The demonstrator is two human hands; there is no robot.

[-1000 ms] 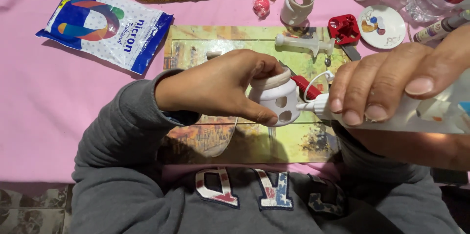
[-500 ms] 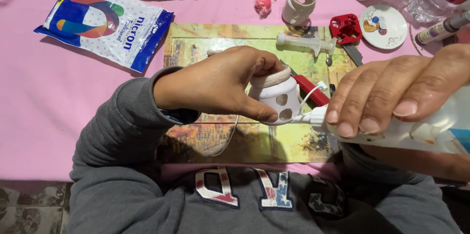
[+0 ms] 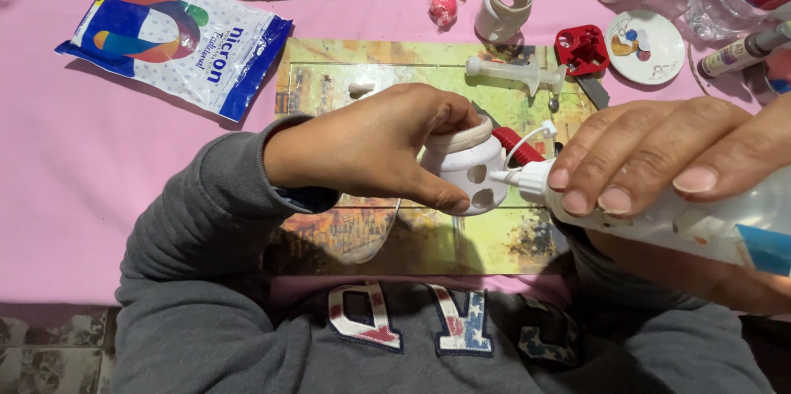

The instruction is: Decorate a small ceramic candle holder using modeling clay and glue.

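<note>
The left hand point(image 3: 375, 147), fingers curled in a closed grip, points toward three o'clock; the right hand point(image 3: 659, 155), fingers wrapped, reaches toward nine o'clock, grey sleeves bent.

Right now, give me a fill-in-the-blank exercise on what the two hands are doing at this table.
1. The left hand grips a small white pot with round ____ in its side.
2. The right hand holds a glue bottle whose nozzle points at the ____.
3. The table is covered in a ____ cloth.
4. A clear syringe lies on the picture board, beside a ____ plastic piece.

Missing words: holes; pot; pink; red
</note>
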